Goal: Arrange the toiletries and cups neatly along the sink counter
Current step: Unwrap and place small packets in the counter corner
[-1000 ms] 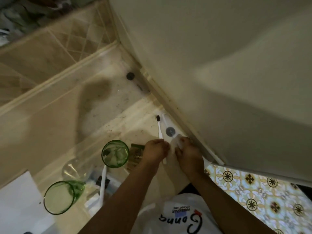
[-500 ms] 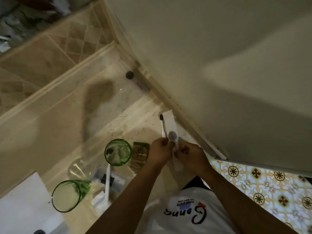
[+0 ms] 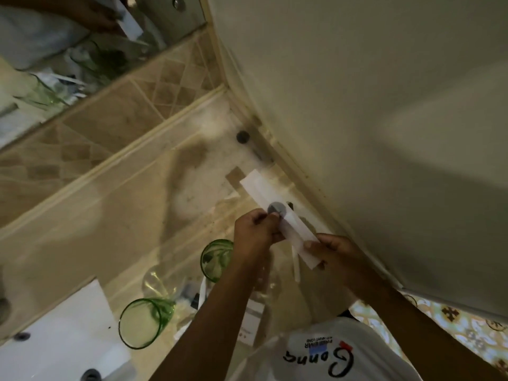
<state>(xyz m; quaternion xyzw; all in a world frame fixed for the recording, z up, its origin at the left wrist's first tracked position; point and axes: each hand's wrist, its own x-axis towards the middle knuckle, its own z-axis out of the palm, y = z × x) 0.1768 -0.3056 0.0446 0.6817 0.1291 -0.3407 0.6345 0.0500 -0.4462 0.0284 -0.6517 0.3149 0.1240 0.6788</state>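
Observation:
I hold a long white packet with a grey round mark above the beige counter, near the right wall. My left hand pinches it at the middle by the mark. My right hand pinches its near end. A white toothbrush lies on the counter under the packet, mostly hidden. One green glass cup stands upright just left of my left wrist. A second green cup lies tilted near the sink. A clear glass sits between them, beside small packets and another white toothbrush.
A white sink fills the lower left corner. A small dark knob sits at the counter's back corner against the cream wall. A mirror hangs above the tiled backsplash. A patterned floor shows at the lower right.
Both hands have lifted the white packet off the counter and turned it, so it now stretches between them. The camera has tipped up, bringing the mirror into view.

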